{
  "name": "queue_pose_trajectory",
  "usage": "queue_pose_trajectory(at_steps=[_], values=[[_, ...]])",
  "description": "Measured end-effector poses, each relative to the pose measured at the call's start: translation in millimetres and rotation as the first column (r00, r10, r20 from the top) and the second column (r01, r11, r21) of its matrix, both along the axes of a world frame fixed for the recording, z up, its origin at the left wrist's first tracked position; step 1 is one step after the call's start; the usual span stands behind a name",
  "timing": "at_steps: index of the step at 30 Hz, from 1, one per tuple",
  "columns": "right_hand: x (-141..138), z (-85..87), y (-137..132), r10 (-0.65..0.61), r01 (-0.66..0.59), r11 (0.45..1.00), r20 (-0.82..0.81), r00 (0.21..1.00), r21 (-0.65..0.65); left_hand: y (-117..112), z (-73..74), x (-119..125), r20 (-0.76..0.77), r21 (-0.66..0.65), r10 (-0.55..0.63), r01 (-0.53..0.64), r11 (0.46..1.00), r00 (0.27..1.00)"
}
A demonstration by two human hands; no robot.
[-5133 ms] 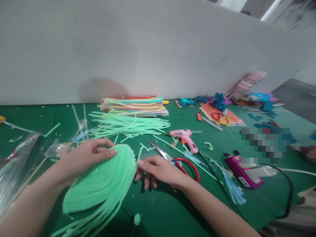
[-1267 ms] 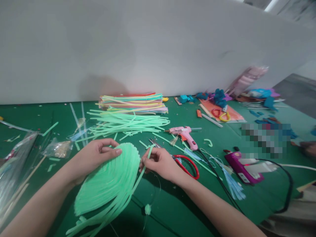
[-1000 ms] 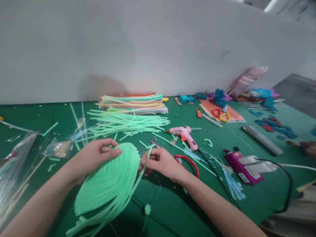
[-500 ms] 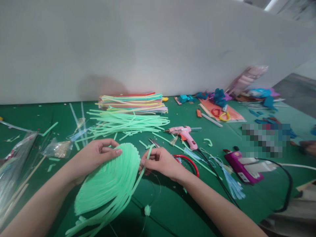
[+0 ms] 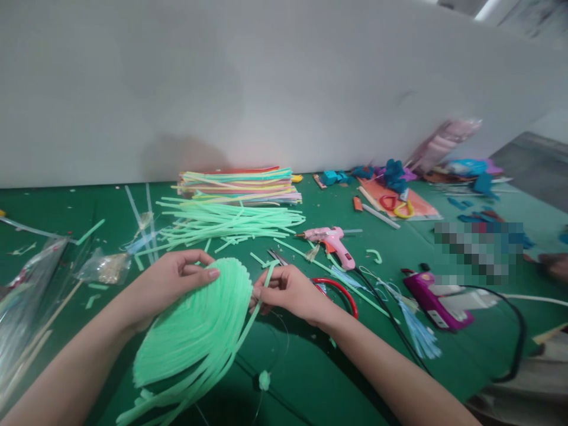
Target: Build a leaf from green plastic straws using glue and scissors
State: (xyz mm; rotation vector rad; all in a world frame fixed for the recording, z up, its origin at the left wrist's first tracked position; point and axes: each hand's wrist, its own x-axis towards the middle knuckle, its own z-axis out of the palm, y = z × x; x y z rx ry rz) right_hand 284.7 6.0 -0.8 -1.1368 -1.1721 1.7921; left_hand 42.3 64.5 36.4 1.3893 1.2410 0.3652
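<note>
My left hand (image 5: 171, 284) grips the top edge of a curved, leaf-shaped sheet of light green straws (image 5: 195, 331) joined side by side, thumb under and fingers over. My right hand (image 5: 288, 290) pinches a single green straw (image 5: 257, 302) against the sheet's right edge. A thin wire runs below to a small green ball (image 5: 264, 380) on the green table (image 5: 310, 367). Loose straw ends trail from the sheet's bottom left.
Red-handled scissors (image 5: 332, 290) lie just right of my right hand. A pink glue gun (image 5: 332, 242), a purple glue gun (image 5: 435, 302) with black cable, a pile of green straws (image 5: 226, 222), a stack of coloured straws (image 5: 239, 183), plastic bags at left, and craft scraps at right.
Five seconds ago my right hand lay flat near the scissors; it has since picked up a single straw and holds it at the sheet's edge. Over the last second almost nothing moved.
</note>
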Motion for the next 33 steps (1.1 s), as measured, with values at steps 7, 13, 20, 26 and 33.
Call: queue_pose_trajectory(at_steps=[7, 13, 20, 26, 33], values=[[-1.9, 1.8, -1.0, -0.016, 0.016, 1.000, 0.017, 1.000, 0.018, 0.0, -2.4, -1.9, 0.008, -0.012, 0.007, -0.007, 1.000, 1.000], [-4.4, 0.9, -1.7, -0.058, 0.057, 0.998, 0.047, 0.997, 0.033, -0.7, -0.5, -2.6, 0.015, -0.027, -0.001, 0.002, 1.000, 1.000], [-3.9, -0.2, -0.4, -0.066, 0.064, 0.997, 0.057, 0.996, 0.034, 0.4, -1.2, -1.9, -0.004, -0.001, -0.004, 0.004, 1.000, 1.000], [-2.6, -3.3, -0.6, -0.059, 0.058, 0.998, 0.047, 0.997, 0.033, 1.7, -2.2, -2.0, -0.012, 0.000, 0.000, 0.000, 1.000, 1.000], [-1.7, -3.9, -0.2, -0.058, 0.057, 0.998, 0.049, 0.997, 0.032, 1.2, -1.8, -1.8, 0.008, -0.016, 0.006, -0.006, 1.000, 1.000]])
